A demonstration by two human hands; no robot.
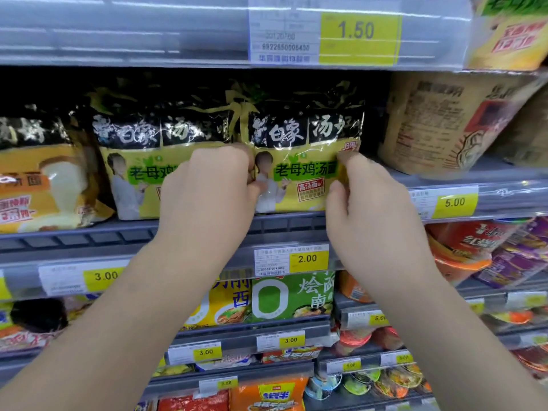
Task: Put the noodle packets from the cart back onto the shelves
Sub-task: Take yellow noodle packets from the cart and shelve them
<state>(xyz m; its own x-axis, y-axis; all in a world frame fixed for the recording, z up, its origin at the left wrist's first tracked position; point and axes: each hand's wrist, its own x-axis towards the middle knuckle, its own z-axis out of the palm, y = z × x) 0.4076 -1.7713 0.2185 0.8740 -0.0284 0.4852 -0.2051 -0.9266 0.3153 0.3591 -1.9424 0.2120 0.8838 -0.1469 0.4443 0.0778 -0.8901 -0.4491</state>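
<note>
Twin packet (133, 173) on the left is half covered by the left hand (207, 188), which grips the noodle packet (299, 167) by its left edge. The packet stands upright on the shelf (284, 225). The right hand (367, 209) pinches its right edge, fingertips hidden. The tub (439, 123) far right is blurry.

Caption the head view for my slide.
Left hand and right hand pinch a yellow-and-black plastic noodle packet standing on the grey shelf.
</note>
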